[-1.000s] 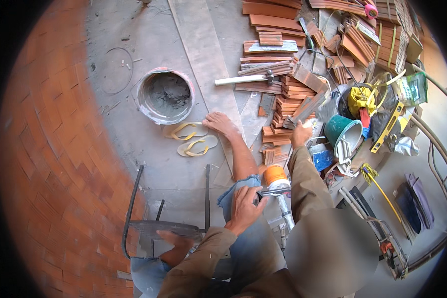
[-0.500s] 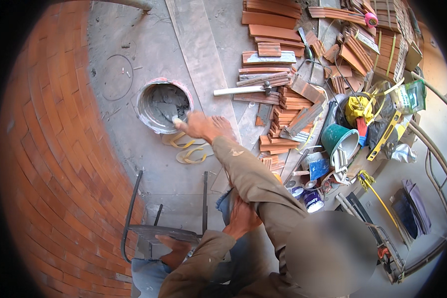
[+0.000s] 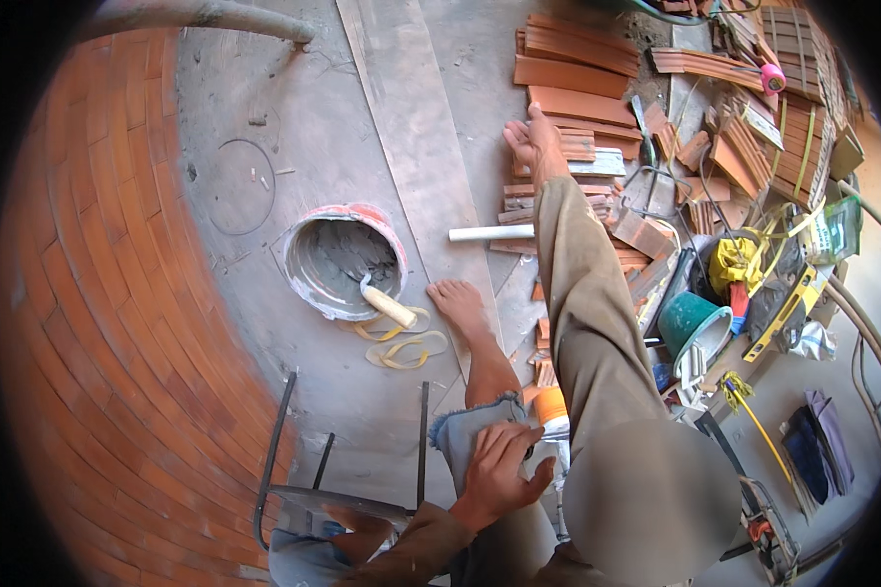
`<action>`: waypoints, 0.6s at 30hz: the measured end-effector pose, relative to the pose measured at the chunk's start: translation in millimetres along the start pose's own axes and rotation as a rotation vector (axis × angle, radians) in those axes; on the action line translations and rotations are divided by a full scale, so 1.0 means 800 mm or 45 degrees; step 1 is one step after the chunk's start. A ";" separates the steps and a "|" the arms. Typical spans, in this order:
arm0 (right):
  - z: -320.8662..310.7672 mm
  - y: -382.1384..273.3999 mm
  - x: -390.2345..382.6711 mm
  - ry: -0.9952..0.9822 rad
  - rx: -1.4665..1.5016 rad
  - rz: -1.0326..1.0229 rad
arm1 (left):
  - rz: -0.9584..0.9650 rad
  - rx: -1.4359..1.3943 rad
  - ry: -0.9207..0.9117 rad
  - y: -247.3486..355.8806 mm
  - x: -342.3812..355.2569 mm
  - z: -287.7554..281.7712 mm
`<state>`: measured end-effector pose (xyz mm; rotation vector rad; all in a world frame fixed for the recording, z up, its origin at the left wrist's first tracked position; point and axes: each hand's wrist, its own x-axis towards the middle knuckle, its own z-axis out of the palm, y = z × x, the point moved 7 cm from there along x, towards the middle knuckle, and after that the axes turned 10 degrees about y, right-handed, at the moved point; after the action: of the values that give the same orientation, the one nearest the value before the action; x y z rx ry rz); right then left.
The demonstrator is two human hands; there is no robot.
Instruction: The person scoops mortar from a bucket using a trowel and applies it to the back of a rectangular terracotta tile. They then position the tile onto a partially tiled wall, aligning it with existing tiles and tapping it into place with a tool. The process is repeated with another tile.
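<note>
Head view: your right hand (image 3: 536, 147) is hanging at the left edges of the clay tiles (image 3: 582, 106).
Grey floor (image 3: 333, 147) is running between the bucket (image 3: 377, 217) and the tile stacks, a long board (image 3: 411, 108) lying along it. Your right arm is pointing forward, its hand open, fingers parted, gripping nothing visible; you cannot tell whether it is touching a tile. Your left hand (image 3: 497, 474) is resting loosely open on your knee (image 3: 455, 435), holding nothing visible. Red brickwork (image 3: 98, 293) is curving along the left.
</note>
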<state>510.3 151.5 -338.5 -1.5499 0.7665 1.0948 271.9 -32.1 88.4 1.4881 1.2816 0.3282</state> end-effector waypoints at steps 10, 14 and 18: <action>0.033 -0.038 -0.006 0.286 0.549 -0.229 | 0.004 0.091 0.068 -0.008 0.029 -0.023; -0.045 -0.006 -0.077 0.050 0.324 -0.224 | -0.082 0.019 0.006 -0.012 0.008 -0.020; -0.113 0.035 -0.237 -0.333 -0.371 -0.279 | -0.432 -0.139 0.118 -0.044 -0.024 -0.031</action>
<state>437.2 45.6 -170.3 -1.6435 0.2609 1.2515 227.6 -41.1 76.2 1.1502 1.5377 0.2402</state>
